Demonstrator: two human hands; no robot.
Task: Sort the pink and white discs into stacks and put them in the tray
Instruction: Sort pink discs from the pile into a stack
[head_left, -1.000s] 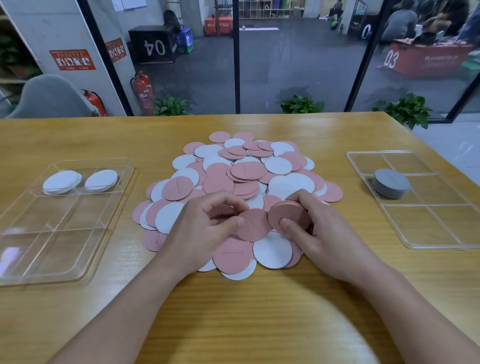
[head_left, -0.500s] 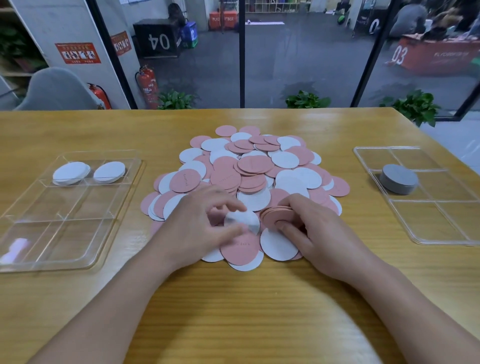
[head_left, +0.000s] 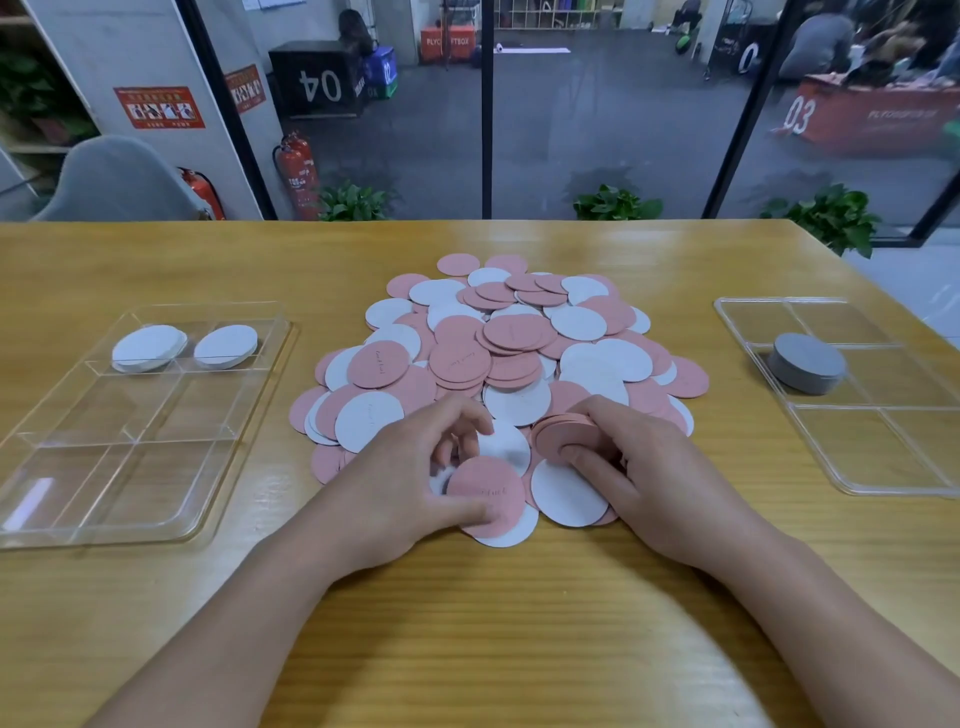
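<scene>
Right now the left hand (head_left: 415, 483) pinches a loose pink disc (head_left: 485, 493) at the pile's near edge, just left of the pink stack (head_left: 563, 434) gripped by the right hand (head_left: 654, 467).

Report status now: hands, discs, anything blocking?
Right hand holds pink stack. Left hand curled over the loose pile, grip unclear. Two white stacks in left tray. Nothing blocking.
</scene>
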